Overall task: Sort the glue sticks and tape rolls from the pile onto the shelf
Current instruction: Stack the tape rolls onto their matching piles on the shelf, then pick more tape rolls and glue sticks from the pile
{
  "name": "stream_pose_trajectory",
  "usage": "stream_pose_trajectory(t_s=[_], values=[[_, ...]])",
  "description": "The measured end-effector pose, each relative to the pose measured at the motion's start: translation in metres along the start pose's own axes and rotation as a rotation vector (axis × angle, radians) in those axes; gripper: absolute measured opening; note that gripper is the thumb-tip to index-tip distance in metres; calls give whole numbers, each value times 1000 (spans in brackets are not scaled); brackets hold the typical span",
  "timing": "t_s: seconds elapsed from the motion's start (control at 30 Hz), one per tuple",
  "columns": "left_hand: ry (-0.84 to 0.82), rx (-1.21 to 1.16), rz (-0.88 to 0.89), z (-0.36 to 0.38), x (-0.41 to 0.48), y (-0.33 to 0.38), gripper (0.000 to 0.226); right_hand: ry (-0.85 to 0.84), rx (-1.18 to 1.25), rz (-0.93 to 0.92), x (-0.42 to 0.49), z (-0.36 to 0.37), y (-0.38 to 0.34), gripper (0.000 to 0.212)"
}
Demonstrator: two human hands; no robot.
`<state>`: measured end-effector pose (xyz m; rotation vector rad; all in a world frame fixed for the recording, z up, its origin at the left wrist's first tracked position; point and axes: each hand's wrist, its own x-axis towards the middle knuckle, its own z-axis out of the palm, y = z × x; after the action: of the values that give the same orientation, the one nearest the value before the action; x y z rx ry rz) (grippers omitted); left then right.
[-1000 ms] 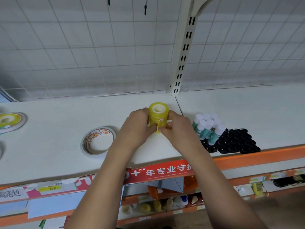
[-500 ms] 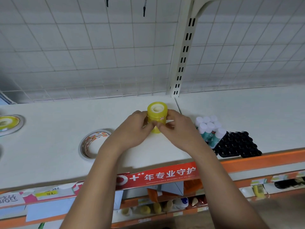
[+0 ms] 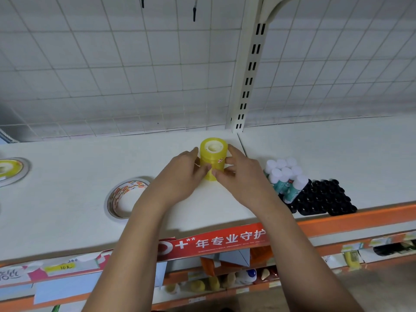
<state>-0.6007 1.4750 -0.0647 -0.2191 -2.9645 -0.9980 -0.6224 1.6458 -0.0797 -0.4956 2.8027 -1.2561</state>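
A stack of yellow tape rolls [image 3: 213, 154] stands upright on the white shelf [image 3: 67, 188], just left of the shelf seam. My left hand [image 3: 182, 176] holds its left side and my right hand [image 3: 238, 174] holds its right side, fingertips meeting at the front. To the right stand several white-capped glue sticks [image 3: 286, 176] beside a block of black-capped ones [image 3: 324, 199]. A wide printed tape roll [image 3: 123, 197] lies flat to the left.
A flat yellow tape roll [image 3: 9, 170] lies at the far left edge. A wire grid backs the shelf, with a slotted upright post [image 3: 247, 86]. Lower shelves hold small goods behind an orange rail and a red banner [image 3: 213, 242].
Both hands have kept hold of the yellow tape stack, which now sits slightly farther back on the shelf. My view has shifted a little.
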Motion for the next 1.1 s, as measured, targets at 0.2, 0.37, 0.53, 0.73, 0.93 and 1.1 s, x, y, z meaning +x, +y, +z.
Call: stream_pose_trajectory(t_s=[0.2,0.37,0.53,0.73,0.93,1.1], values=[[35,3,-10,4,-3,7,12,-16,-136,-45,-3,4,-8,59],[93,85,-84,7,-7,6,22,-41,-186,46,-12,-1,-10,66],[217,247,-149,-8,-27,-2,31,245,-163,-86,-40,-10,-36,30],[410,333,-147,-54,-81,-27,24,91,-183,-284,-36,33,-105,18],[475,423,-310,-114,-164,-96,29,-72,-186,-428,-27,127,-179,26],[510,446,-412,-156,-231,-152,29,-178,-159,-501,-36,204,-242,30]])
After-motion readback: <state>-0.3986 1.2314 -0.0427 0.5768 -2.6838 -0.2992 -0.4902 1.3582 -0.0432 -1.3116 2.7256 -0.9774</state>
